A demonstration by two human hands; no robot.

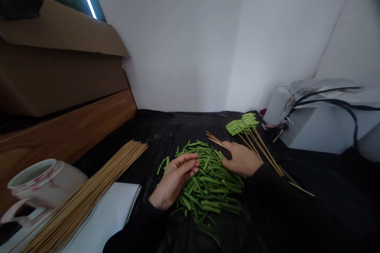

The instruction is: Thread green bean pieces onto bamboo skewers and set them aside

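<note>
A loose heap of cut green beans [218,182] lies on black plastic sheeting in front of me. My left hand [178,176] hovers at the heap's left side, palm turned inward, fingers loosely bent and apart, with nothing visible in them. At the right side of the heap, my right hand [242,159] is closed around a few thin bamboo skewers [215,138], whose ends stick out toward the upper left. Beyond that hand, skewered green beans [242,124] lie in flat rows, their sticks [264,150] pointing toward me.
At left, a thick bundle of bamboo skewers [97,189] rests across a folded white cloth or sheet [118,205], beside a pale mug [50,184]. A cardboard box [62,71] stands behind. Black cables [335,101] cross a white box [317,126] at right.
</note>
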